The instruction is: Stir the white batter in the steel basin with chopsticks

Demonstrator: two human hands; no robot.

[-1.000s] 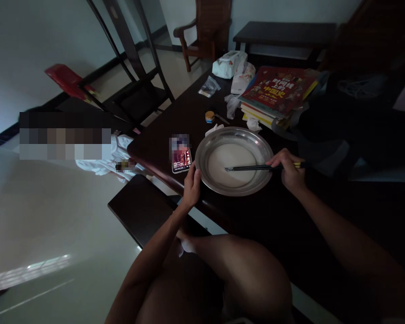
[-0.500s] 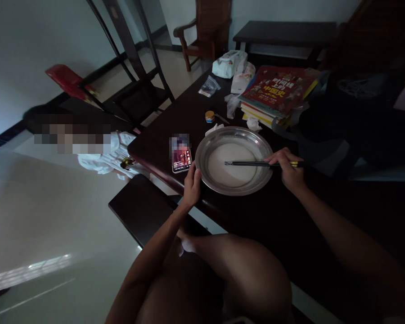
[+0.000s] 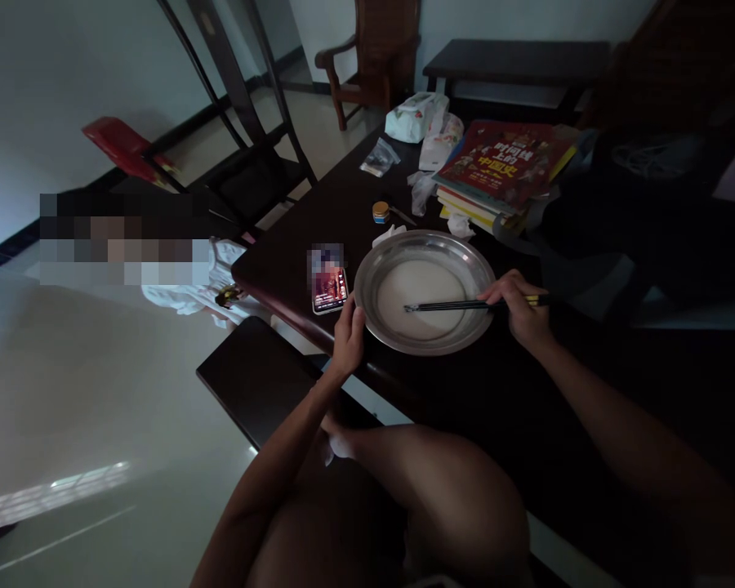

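Pan: you are steadying a round metal pan (image 3: pixel 425 245) holding a pale liquid (image 3: pixel 420 286), near the table (image 3: pixel 318 212) edge closest to you.
Chopsticks: your right hand (image 3: pixel 520 306) is pinching a dark pair of chopsticks (image 3: pixel 447 306), long axis running 3 to 9 o'clock, tips dipping into the liquid centre.
Left hand: your left hand (image 3: pixel 348 339) is gripping the rim at 8 o'clock, fingers curled closed on it.
Nearer hand: both are touching the pan; the right is working over it.
Surroundings: a phone (image 3: pixel 329 287) is lying just beside the rim at 9 o'clock; a small jar (image 3: pixel 380 211) at 11; stacked books (image 3: pixel 496 167) at 1.
Obstruction: nothing is lying between chopsticks and liquid.
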